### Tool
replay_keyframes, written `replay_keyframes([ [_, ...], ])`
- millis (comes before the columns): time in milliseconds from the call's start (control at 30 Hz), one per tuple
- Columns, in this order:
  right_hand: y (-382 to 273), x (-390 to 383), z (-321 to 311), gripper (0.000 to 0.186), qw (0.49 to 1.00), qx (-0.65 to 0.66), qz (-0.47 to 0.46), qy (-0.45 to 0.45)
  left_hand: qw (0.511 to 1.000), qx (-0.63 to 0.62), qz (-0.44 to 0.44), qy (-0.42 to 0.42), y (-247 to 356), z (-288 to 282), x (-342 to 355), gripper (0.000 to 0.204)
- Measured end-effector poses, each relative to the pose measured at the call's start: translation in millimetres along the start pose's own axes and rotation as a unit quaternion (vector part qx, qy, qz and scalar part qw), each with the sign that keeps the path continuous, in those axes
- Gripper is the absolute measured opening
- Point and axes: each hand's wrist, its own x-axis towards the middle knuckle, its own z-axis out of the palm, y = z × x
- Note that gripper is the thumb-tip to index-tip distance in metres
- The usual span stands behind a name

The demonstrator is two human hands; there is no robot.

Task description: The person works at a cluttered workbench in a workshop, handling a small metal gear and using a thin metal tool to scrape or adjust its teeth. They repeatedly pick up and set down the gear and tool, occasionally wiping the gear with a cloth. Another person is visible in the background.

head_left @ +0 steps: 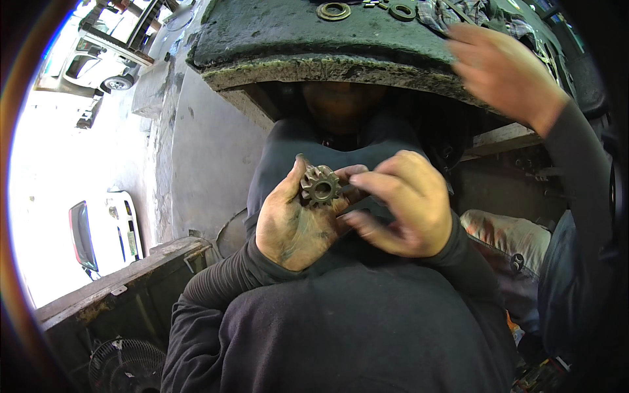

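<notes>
A small dark metal pinion gear (321,187) with a round centre hole sits in my left hand (293,226). The palm is turned up and greasy, with the thumb on one side of the gear and the fingers behind it. Just right of the gear is my right hand (409,206), its thumb and forefinger apart and slightly blurred. The forefinger is close to the left fingertips; whether they touch I cannot tell. Nothing shows in the right hand. Both hands are above my lap, in front of the bench.
A thick, worn workbench (295,39) spans the top, carrying a metal ring (333,11), a darker ring (402,12) and a checked cloth (452,16). Another person's blurred hand (501,72) reaches over its right side. A fan (126,367) stands lower left; cars are outside.
</notes>
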Motion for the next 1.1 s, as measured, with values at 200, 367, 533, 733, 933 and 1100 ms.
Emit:
replay_keyframes([
  [200, 4, 5, 23, 0.051, 0.995, -0.095, -0.036, 0.001, 0.986, 0.112, 0.008, 0.123, 0, 22, -4, 0.081],
  [367, 11, 6, 18, 0.058, 0.999, -0.032, -0.035, 0.025, 0.988, 0.150, -0.014, 0.041, 6, 9, -2, 0.091],
  [533, 31, 15, 33, 0.060, 0.993, 0.070, -0.014, 0.091, 0.990, 0.126, 0.070, 0.004, 26, -19, 0, 0.067],
  [733, 41, 28, 45, 0.049, 0.970, 0.123, 0.165, 0.126, 0.883, 0.328, 0.301, 0.147, 70, 14, 37, 0.017],
  [933, 47, -9, 54, 0.023, 0.945, 0.197, 0.256, 0.043, 0.437, 0.629, 0.626, 0.145, 206, 67, 74, 0.014],
  [1100, 43, -10, 56, 0.019, 0.949, 0.217, 0.228, 0.001, 0.193, 0.841, 0.447, 0.235, 263, 55, 93, 0.025],
])
